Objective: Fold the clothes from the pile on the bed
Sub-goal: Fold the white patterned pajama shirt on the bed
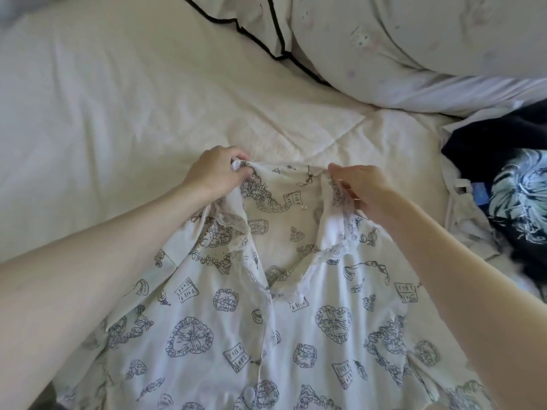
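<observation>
While both hands hold the top of the printed shirt (296,315), the garment lies front-up on the bed (118,113), collar at the far end and hem running toward the near edge of the view. Its long axis therefore runs near to far, straight out from the person.

The left hand (216,173) pinches the left shoulder of the shirt, fingers curled round a bunch of cloth. The right hand (361,187) pinches the right shoulder beside the lace-edged collar (334,247), thumb and fingers closed on the fabric. Both hands sit at about the same distance out, one on each side of the neckline, so neither is the nearer; the grip is symmetrical about the button placket (266,321).

The body of the shirt spreads between the forearms, wrinkled, with its left sleeve bunched under the left arm.

Judgement: the coming move is likely a spreading or a fold across the long axis, and it depends on both shoulders travelling together.

A dark garment with a pale leaf print (521,202) lies at the right, well apart from the shirt. Pillows (414,39) rest at the far right.
</observation>
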The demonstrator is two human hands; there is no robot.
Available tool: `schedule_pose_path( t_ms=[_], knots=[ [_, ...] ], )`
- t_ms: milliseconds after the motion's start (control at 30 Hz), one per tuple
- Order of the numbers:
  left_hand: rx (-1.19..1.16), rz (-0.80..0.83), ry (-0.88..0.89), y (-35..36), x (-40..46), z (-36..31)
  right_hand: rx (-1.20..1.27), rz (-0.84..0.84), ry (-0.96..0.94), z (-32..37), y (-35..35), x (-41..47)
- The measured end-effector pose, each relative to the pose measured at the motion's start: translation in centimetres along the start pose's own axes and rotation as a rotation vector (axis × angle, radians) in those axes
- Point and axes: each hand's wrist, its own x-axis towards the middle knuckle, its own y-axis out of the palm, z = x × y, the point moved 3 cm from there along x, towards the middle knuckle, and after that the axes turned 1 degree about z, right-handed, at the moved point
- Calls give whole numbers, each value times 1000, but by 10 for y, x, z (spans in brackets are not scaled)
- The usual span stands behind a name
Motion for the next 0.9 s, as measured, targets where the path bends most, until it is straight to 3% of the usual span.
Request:
schedule_pose_path(
  t_ms=[133, 267, 433, 500, 600, 767, 833, 900],
  knots=[
    [-95, -58, -47, 0, 7, 2, 169, 181, 214, 7, 5, 2],
    [-108, -74, 53, -3, 4, 8, 436, 294, 298, 11, 2, -1],
    [-87, -125, 148, -8, 0, 9, 506, 296, 355, 0, 2, 3],
    [-68, -119, 130, -7, 0, 8, 378, 180, 284, -2, 3, 6],
    [-23, -101, 93, -3, 1, 7, 65, -27, -96, 5, -1, 11],
    [15, -152, 35, -8, 9, 6, -595, 227, -565, 17, -5, -2],
    [-6, -171, -4, -7, 10, 7, -802, 291, -563, 13, -7, -1],
    [-41, -192, -33, -3, 9, 6, -776, 227, -527, 13, -9, 2]
  ],
)
